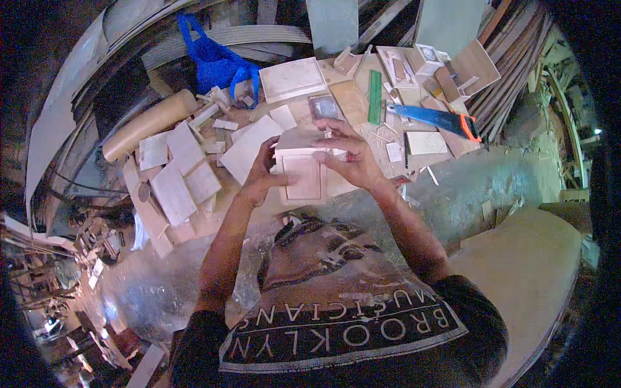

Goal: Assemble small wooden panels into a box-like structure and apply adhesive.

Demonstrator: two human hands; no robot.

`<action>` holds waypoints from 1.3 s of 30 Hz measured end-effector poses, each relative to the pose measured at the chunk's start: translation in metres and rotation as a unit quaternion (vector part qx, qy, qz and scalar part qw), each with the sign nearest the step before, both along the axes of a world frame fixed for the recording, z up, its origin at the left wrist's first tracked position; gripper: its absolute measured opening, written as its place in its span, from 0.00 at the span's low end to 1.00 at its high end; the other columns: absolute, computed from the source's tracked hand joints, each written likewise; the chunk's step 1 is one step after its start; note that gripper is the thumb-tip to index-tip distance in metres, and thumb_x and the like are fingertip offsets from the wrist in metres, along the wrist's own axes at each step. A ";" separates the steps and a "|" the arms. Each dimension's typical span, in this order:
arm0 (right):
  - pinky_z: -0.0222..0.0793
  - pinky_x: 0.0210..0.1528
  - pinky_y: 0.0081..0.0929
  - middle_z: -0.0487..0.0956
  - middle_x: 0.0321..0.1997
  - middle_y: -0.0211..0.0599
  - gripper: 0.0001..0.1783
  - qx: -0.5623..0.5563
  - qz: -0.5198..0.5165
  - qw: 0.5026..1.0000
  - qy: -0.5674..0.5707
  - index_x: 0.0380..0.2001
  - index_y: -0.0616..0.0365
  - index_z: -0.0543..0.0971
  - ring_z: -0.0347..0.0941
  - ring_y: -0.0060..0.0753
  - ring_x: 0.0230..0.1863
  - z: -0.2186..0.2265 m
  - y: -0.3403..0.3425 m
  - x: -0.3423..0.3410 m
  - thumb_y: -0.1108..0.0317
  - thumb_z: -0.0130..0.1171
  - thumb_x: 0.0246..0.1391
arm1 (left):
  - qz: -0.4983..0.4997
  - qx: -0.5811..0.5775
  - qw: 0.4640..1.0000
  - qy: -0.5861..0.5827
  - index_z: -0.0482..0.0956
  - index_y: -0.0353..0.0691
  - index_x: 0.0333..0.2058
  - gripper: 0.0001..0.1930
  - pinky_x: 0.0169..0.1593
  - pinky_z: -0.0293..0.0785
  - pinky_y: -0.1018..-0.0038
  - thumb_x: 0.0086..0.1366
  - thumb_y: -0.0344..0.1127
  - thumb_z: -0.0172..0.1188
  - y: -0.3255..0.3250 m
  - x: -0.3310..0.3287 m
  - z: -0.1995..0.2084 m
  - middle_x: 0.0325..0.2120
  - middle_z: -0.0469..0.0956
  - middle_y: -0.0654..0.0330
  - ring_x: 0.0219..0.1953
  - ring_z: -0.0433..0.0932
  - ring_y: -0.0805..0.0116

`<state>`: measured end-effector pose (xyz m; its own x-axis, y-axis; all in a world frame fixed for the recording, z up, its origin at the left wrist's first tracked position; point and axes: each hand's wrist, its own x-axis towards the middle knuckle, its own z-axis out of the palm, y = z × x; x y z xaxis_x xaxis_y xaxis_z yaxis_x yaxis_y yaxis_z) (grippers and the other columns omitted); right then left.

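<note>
Between my two hands is a small pale wooden box (303,179) with a framed front panel, at the near edge of the work table. My left hand (262,174) grips its left side, thumb lying on the front. On the other side my right hand (349,154) holds the top right, its fingers curved over the upper edge and thumb near the corner. Beyond the box lies a small grey-topped square piece (323,108). Pale flat panels (253,147) rest just left of it. What is inside the box is hidden.
A handsaw (433,118) with a blue blade, a green ruler (375,97) and an open wooden box (475,70) lie to the right. Leftward are a brown roll (150,125), cut boards (173,193) and a blue bag (217,61). A large rounded board (524,278) stands at the near right.
</note>
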<state>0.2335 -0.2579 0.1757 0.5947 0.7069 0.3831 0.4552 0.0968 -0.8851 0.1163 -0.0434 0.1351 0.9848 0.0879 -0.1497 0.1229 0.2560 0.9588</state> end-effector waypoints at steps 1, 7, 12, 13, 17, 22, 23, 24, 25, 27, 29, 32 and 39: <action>0.63 0.60 0.33 0.72 0.58 0.39 0.11 0.017 0.001 0.999 0.036 0.40 0.54 0.84 0.67 0.36 0.60 -0.004 0.003 0.000 0.74 0.65 0.51 | -0.001 -0.015 1.000 0.019 0.55 0.43 0.63 0.52 0.59 0.69 0.59 0.38 0.28 0.75 0.001 0.000 -0.002 0.53 0.68 0.53 0.57 0.68 0.56; 0.62 0.62 0.34 0.70 0.61 0.39 0.22 0.007 0.004 0.994 0.108 0.52 0.51 0.78 0.64 0.36 0.62 -0.026 0.020 0.005 0.73 0.64 0.52 | 0.008 -0.075 0.991 0.108 0.56 0.43 0.62 0.49 0.56 0.70 0.59 0.40 0.30 0.74 0.006 -0.003 -0.005 0.52 0.69 0.52 0.54 0.71 0.55; 0.56 0.66 0.41 0.63 0.65 0.49 0.44 -0.089 -0.044 0.957 0.273 0.68 0.44 0.56 0.58 0.44 0.66 -0.029 0.021 -0.010 0.63 0.66 0.50 | 0.066 -0.084 0.974 0.202 0.55 0.44 0.62 0.49 0.53 0.70 0.57 0.42 0.35 0.73 0.014 -0.007 -0.007 0.51 0.70 0.52 0.54 0.71 0.54; 0.53 0.67 0.43 0.60 0.67 0.53 0.51 -0.122 -0.037 0.935 0.331 0.70 0.42 0.48 0.57 0.47 0.67 -0.030 0.023 -0.013 0.59 0.67 0.49 | 0.070 -0.076 0.970 0.220 0.55 0.44 0.63 0.49 0.53 0.70 0.56 0.43 0.37 0.73 0.017 -0.007 -0.007 0.50 0.71 0.52 0.54 0.71 0.55; 0.52 0.68 0.45 0.58 0.67 0.58 0.53 -0.133 0.020 0.922 0.364 0.71 0.43 0.46 0.57 0.51 0.67 -0.034 0.029 -0.028 0.59 0.67 0.47 | 0.037 -0.060 0.970 0.232 0.55 0.45 0.62 0.49 0.53 0.69 0.53 0.42 0.37 0.74 0.029 -0.011 -0.013 0.50 0.71 0.52 0.54 0.71 0.55; 0.54 0.67 0.44 0.58 0.67 0.58 0.55 -0.072 0.004 0.904 0.421 0.71 0.44 0.43 0.57 0.51 0.66 -0.049 0.039 -0.046 0.64 0.67 0.47 | 0.016 -0.048 0.973 0.224 0.55 0.43 0.62 0.51 0.50 0.70 0.54 0.41 0.41 0.76 0.041 -0.022 -0.022 0.50 0.71 0.53 0.54 0.71 0.56; 0.54 0.67 0.44 0.58 0.67 0.58 0.55 -0.069 0.005 0.903 0.424 0.71 0.44 0.43 0.57 0.51 0.66 -0.053 0.041 -0.049 0.64 0.67 0.47 | 0.015 -0.049 0.973 0.227 0.55 0.43 0.62 0.51 0.50 0.70 0.54 0.41 0.41 0.76 0.042 -0.024 -0.023 0.50 0.71 0.53 0.54 0.71 0.56; 0.55 0.66 0.44 0.58 0.67 0.59 0.56 -0.057 -0.005 0.900 0.432 0.71 0.43 0.41 0.58 0.50 0.66 -0.057 0.043 -0.052 0.65 0.67 0.46 | 0.019 -0.053 0.971 0.232 0.55 0.43 0.62 0.51 0.50 0.70 0.54 0.41 0.41 0.76 0.043 -0.026 -0.025 0.50 0.71 0.53 0.53 0.71 0.56; 0.57 0.66 0.44 0.58 0.67 0.59 0.58 -0.052 -0.022 0.896 0.441 0.71 0.42 0.40 0.59 0.50 0.65 -0.061 0.044 -0.054 0.66 0.67 0.46 | 0.027 -0.061 0.969 0.239 0.55 0.42 0.62 0.51 0.51 0.70 0.55 0.41 0.41 0.76 0.045 -0.027 -0.027 0.50 0.71 0.53 0.53 0.72 0.56; 0.58 0.65 0.44 0.58 0.67 0.60 0.59 -0.068 -0.015 0.903 0.424 0.71 0.42 0.38 0.60 0.50 0.65 -0.068 0.042 -0.058 0.67 0.67 0.45 | 0.021 -0.061 0.971 0.232 0.55 0.42 0.61 0.50 0.52 0.70 0.55 0.41 0.40 0.76 0.045 -0.028 -0.029 0.51 0.70 0.53 0.53 0.72 0.56; 0.59 0.64 0.44 0.58 0.66 0.60 0.61 -0.093 -0.015 0.909 0.407 0.71 0.42 0.36 0.61 0.50 0.64 -0.074 0.040 -0.061 0.67 0.68 0.44 | 0.019 -0.066 0.972 0.226 0.55 0.42 0.61 0.50 0.52 0.70 0.54 0.41 0.39 0.76 0.044 -0.029 -0.033 0.51 0.70 0.53 0.53 0.72 0.56; 0.60 0.63 0.44 0.59 0.66 0.59 0.62 -0.121 -0.005 0.898 0.424 0.71 0.44 0.36 0.62 0.50 0.63 -0.080 0.037 -0.060 0.66 0.69 0.43 | 0.014 -0.037 0.976 0.215 0.56 0.42 0.61 0.48 0.54 0.70 0.54 0.42 0.38 0.76 0.039 -0.027 -0.039 0.52 0.69 0.53 0.53 0.71 0.56; 0.58 0.64 0.47 0.61 0.65 0.55 0.71 -0.141 -0.023 0.962 0.233 0.71 0.48 0.33 0.61 0.50 0.64 -0.067 0.029 -0.050 0.65 0.75 0.35 | -0.009 -0.085 0.995 0.059 0.51 0.41 0.65 0.55 0.61 0.64 0.58 0.38 0.29 0.76 0.031 -0.023 -0.054 0.56 0.66 0.52 0.59 0.66 0.55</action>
<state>0.1830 -0.2293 0.1092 0.6891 0.7118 -0.1359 0.0000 -0.1875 -0.9823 0.0932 -0.0122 0.0810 0.9605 0.0345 -0.2762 0.2385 0.4099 0.8804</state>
